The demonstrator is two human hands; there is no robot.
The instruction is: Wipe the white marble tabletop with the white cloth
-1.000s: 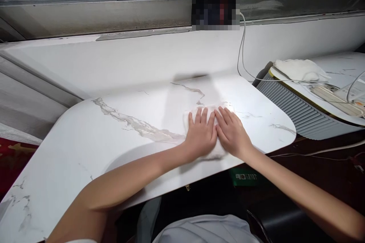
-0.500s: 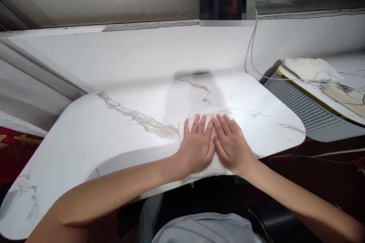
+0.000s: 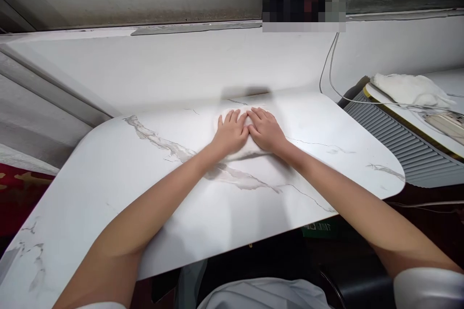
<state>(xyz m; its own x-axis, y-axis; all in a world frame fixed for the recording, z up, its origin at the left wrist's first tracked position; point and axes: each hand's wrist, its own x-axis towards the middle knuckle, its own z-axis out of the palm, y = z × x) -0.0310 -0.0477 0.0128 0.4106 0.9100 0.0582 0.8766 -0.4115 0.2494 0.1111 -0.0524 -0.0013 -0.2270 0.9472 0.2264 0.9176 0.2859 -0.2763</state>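
Observation:
Under both palms lies a white cloth (image 3: 250,152), pressed flat on the far middle part of the white marbled tabletop (image 3: 108,169). My left hand (image 3: 232,130) rests on the cloth's left half with its fingers spread forward. Beside it, my right hand (image 3: 266,128) lies flat on the right half, fingers stretched out. The two thumbs and index fingers nearly meet. Much of the cloth is hidden beneath the hands, and its edges are slightly blurred.
Behind the table rises a white wall (image 3: 163,67). At right stands another table with a ribbed grey side (image 3: 384,145), carrying a bunched white cloth (image 3: 411,91) and a power strip (image 3: 445,125). A thin cable (image 3: 331,63) hangs down the wall.
Both hands have pushed the cloth away from the table's front edge, toward the wall and slightly left. The arms are now stretched further forward. The view has shifted slightly.

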